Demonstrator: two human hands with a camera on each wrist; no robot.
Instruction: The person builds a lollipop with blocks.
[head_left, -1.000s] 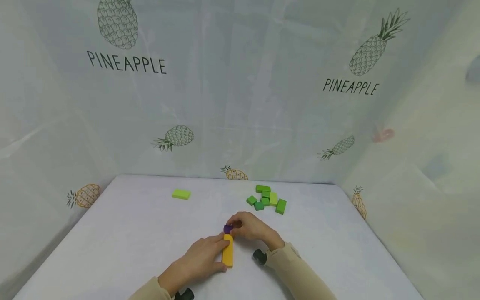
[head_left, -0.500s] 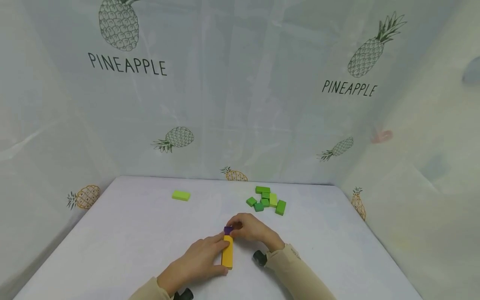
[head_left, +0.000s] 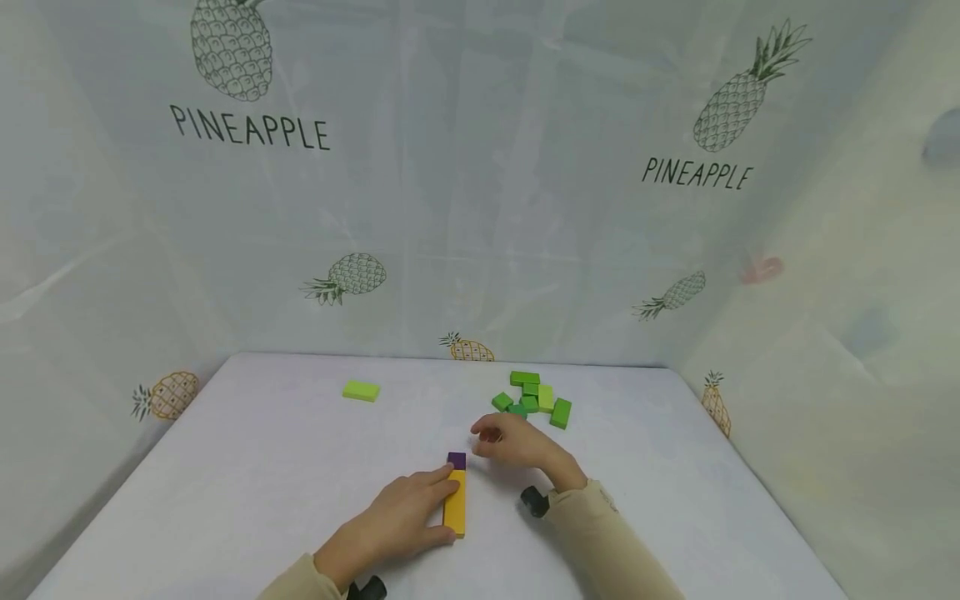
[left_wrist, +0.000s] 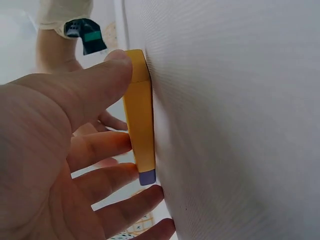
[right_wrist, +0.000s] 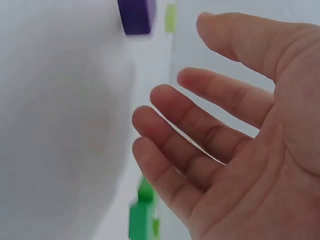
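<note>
A long yellow block (head_left: 454, 504) lies on the white table with a small purple block (head_left: 457, 461) set against its far end. My left hand (head_left: 397, 517) rests along the yellow block's left side. In the left wrist view the thumb touches the near end of that yellow block (left_wrist: 140, 120), and nearly straight fingers lie by its side near the purple block (left_wrist: 147, 177). To the right and slightly beyond, my right hand (head_left: 517, 442) hovers with loosely bent fingers. The right wrist view shows nothing in that hand; the purple block (right_wrist: 137, 17) is apart from it.
Several green blocks (head_left: 529, 403) sit grouped at the back right of the white table (head_left: 262, 483), beyond my right hand. One light green block (head_left: 362, 391) lies alone at the back left. A pineapple-print curtain (head_left: 480, 208) hangs behind the table.
My right hand has let go of the purple block and moved off to the right and away from me. The purple block stays against the yellow one. My left hand has hardly moved.
</note>
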